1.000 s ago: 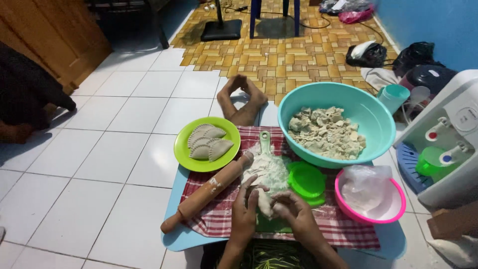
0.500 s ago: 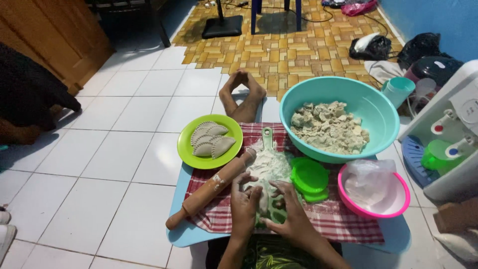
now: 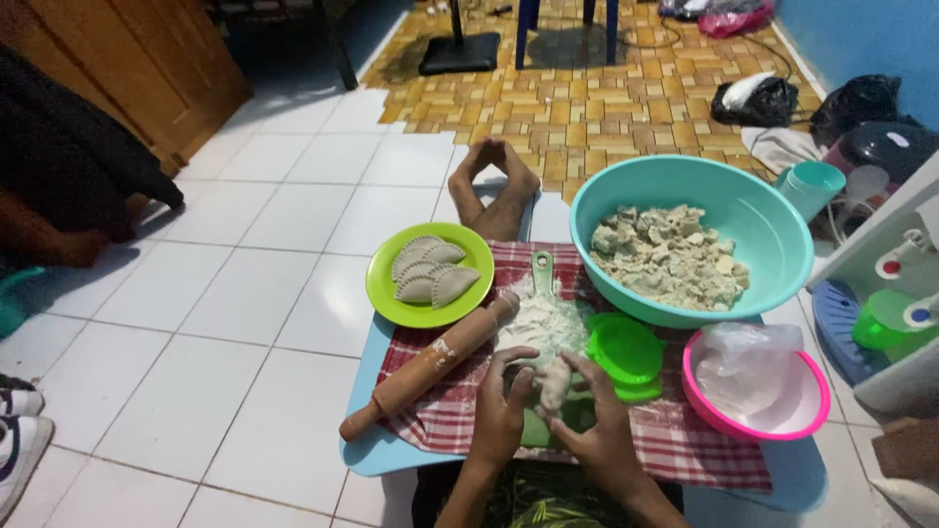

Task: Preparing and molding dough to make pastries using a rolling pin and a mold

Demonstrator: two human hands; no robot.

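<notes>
dough [image 3: 555, 383] sits pinched between both hands, low over the floured green board [image 3: 541, 323] on the checked cloth [image 3: 675, 440]. left hand [image 3: 501, 416] curls its fingers around the lump's left side; right hand [image 3: 602, 435] clasps it from the right, fingers bent over it, so both are grasping the dough and neither is released. the lump looks soft and floury, so it could tear or stick to the fingers if squeezed unevenly, and flour could scatter off the board onto the cloth. the rolling pin [image 3: 430, 366] lies slanted just left of the hands, touching the flour heap; a nudge from the left wrist could roll it off the cloth onto the tiled floor [image 3: 245, 323]. just right of the hands a green press [image 3: 624, 352] lies open, near enough for the right elbow to knock. further right a pink bowl [image 3: 758, 386] holds a clear bag. far right the big teal bowl [image 3: 685, 240] holds crumbly filling, its rim overhanging the cloth. far left a green plate [image 3: 428, 274] carries folded pastries. bare feet [image 3: 494, 186] rest beyond the board, between plate and teal bowl, close to the food.
</notes>
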